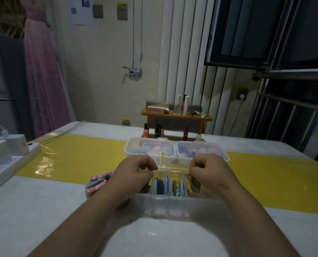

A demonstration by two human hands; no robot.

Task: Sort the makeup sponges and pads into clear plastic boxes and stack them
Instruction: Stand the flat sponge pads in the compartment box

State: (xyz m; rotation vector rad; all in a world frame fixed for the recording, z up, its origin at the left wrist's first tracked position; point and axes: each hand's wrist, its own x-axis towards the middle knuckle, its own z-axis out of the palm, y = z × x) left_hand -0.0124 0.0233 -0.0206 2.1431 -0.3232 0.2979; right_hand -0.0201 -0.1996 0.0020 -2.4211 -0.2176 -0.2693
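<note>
A clear plastic box (165, 203) stands in front of me with flat pads (165, 184) upright in its compartments. Its clear lid (174, 164) is raised over the far side. My left hand (134, 171) pinches the lid's left end with curled fingers. My right hand (208, 169) pinches its right end. Behind them a second clear box (174, 148) lies closed, with round pastel sponges inside. A few loose pads (96, 182) lie on the table left of my left wrist.
A power strip with white chargers (7, 151) sits at the table's left edge. A small wooden shelf (176, 115) with cosmetics stands at the back, with lipsticks (157, 131) under it. A yellow strip (76, 154) crosses the white table.
</note>
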